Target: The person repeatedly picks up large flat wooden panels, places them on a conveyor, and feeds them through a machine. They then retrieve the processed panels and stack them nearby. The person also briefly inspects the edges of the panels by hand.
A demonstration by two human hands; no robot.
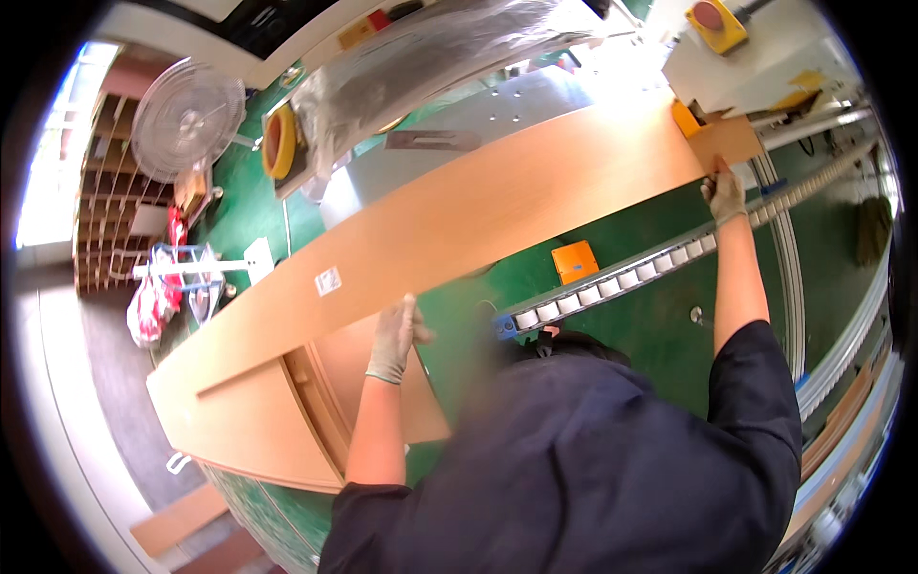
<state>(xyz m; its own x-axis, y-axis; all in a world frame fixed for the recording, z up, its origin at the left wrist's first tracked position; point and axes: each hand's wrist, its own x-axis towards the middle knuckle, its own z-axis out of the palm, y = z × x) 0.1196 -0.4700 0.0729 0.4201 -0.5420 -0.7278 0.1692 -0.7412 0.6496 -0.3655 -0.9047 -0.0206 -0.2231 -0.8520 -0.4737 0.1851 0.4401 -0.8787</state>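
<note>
A long light-brown wood board (497,206) with a small white label (328,280) runs from lower left to upper right in front of me. My left hand (392,340), in a pale work glove, is at the board's near edge with its fingers apart. My right hand (725,194), gloved too, is closed at the board's right end, where a smaller brown panel (729,142) meets it. The fingertips press on the edge there; which of the two pieces they grip is hard to tell. Beneath the board's left part lie stacked brown panels (258,416).
A roller conveyor rail (612,285) runs below the board's right part, beside an orange box-like object (575,261). Beyond the board stands a machine with a plastic-covered beam (430,72) and a yellow-ringed part (279,142). A large fan (188,120) stands at far left.
</note>
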